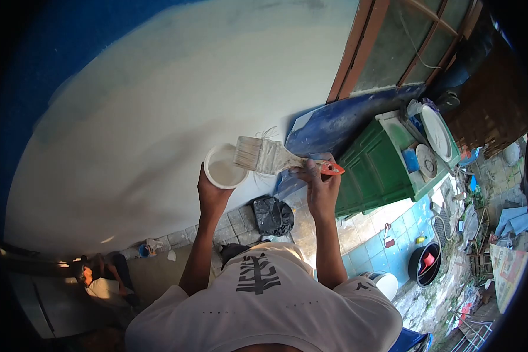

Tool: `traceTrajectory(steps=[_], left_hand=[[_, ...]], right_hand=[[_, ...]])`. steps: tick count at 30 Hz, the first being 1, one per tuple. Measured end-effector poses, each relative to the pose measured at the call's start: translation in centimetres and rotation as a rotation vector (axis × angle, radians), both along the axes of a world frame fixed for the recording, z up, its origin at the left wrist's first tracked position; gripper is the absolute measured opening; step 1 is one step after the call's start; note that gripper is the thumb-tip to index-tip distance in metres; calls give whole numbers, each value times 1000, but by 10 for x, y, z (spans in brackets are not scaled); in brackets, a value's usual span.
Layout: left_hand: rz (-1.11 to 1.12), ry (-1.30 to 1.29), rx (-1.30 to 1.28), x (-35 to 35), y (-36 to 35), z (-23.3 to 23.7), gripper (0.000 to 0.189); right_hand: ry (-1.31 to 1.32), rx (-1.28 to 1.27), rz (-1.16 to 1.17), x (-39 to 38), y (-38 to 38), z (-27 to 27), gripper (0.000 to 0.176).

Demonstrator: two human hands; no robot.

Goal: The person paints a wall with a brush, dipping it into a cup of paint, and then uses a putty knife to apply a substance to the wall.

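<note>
My left hand (212, 196) is wrapped round a white plastic cup (209, 170), its open mouth facing me, with pale paint inside. My right hand (321, 190) grips a wide paintbrush (278, 158) by its orange-tipped handle. The brush points left, and its whitish, paint-caked bristles overlap the cup's right rim in this view. A few stray bristles stick out from its side. Beyond both hands rises a wall (158, 117) coated white across the middle, with blue (23, 105) along its upper left.
To the right stands a green cabinet (369, 170) with containers on top, below a brown-framed window (387, 53). A black bag (273, 216) lies by the wall's foot. A black tub (425, 264) and a white bucket (386, 284) are at lower right. Another person (105, 281) is at lower left.
</note>
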State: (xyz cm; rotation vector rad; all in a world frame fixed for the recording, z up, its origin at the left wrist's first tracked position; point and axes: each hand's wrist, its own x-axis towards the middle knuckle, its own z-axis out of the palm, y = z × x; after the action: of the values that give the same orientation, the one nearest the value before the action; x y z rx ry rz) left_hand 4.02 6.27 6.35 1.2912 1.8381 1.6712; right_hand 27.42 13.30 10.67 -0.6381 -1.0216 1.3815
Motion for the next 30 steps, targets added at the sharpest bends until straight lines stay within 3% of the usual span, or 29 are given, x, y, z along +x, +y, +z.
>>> traceTrajectory(steps=[5,12,16,24,30], left_hand=[[-31,24,51,-5,2,-13,55],[-81,-31,18,8,-3,-12,55],[-156,-2,-14,21,5,-15,55],[-230,62,21,29,6,-10,54],[-216,18,-42,20,-13,-20,52]], right_hand=[[210,66,-127,10,54,9,21],[345,395,-175,1,121,100,23],[273,538,-156,-31,127,139,16],[164,733,-75,-66,138,149,21],[145,759,-270,-42,162,145,19]])
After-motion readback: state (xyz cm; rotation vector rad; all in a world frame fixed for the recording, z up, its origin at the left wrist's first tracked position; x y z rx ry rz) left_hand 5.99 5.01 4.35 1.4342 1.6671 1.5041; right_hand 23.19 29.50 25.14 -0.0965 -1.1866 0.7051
